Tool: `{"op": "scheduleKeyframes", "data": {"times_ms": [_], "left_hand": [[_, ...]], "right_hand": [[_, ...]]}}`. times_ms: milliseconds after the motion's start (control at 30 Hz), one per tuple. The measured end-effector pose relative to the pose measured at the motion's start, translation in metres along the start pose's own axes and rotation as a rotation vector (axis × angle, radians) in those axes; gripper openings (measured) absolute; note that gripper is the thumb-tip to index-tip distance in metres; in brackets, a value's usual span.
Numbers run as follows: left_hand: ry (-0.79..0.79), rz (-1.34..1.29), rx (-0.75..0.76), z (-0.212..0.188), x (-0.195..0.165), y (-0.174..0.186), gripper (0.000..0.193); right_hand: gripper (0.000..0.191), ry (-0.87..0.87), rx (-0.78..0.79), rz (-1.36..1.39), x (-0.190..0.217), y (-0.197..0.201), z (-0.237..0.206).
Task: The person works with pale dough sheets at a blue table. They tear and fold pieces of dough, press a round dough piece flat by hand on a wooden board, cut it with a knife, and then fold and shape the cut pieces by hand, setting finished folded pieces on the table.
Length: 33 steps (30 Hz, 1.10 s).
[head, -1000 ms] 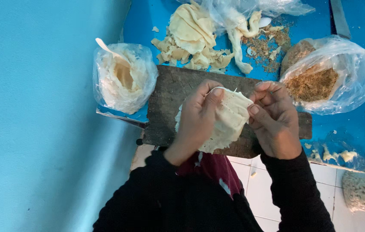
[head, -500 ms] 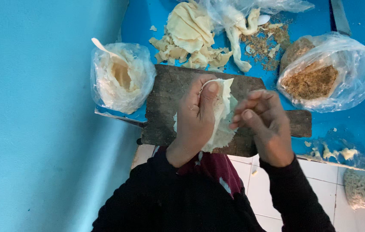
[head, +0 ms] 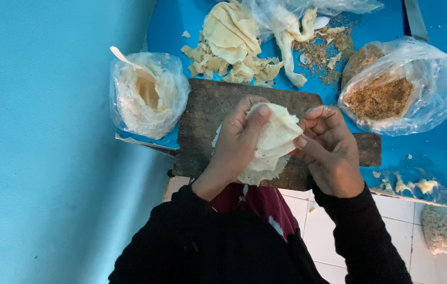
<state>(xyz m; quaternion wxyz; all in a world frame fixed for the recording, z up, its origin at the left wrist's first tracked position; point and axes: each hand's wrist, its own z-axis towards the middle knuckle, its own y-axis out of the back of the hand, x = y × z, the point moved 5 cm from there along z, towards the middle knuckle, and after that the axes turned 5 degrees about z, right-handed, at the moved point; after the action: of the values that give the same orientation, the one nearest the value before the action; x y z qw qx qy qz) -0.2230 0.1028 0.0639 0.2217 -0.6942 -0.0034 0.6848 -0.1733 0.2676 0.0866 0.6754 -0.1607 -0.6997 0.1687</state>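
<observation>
Both hands hold a pale, thin dough sheet above a dark wooden board that lies on a blue table. The left hand cups the sheet from the left, its fingers curled over the top edge and the thumb pressed on the face. The right hand pinches the sheet's right edge between thumb and bent fingers. Left of the board sits a bag of white paste with a spoon in it. To the right, a bag of brown crumbs lies open. On the far side, dough scraps are piled, with loose crumbs beside them.
</observation>
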Motion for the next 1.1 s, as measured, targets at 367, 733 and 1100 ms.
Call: {"op": "scheduleKeyframes", "data": {"times_ms": [367, 733, 1100], "left_hand": [[0.283, 0.142, 0.299, -0.011, 0.001, 0.008, 0.040], [-0.092, 0.287, -0.017, -0.026, -0.006, -0.014, 0.023], [0.131, 0.070, 0.319, -0.010, -0.001, 0.003, 0.029]], "right_hand": [[0.041, -0.045, 0.028, 0.079, 0.004, 0.011, 0.000], [0.055, 0.040, -0.009, -0.083, -0.020, 0.000, -0.003], [0.043, 0.008, 0.057, -0.276, -0.010, 0.024, -0.004]]}}
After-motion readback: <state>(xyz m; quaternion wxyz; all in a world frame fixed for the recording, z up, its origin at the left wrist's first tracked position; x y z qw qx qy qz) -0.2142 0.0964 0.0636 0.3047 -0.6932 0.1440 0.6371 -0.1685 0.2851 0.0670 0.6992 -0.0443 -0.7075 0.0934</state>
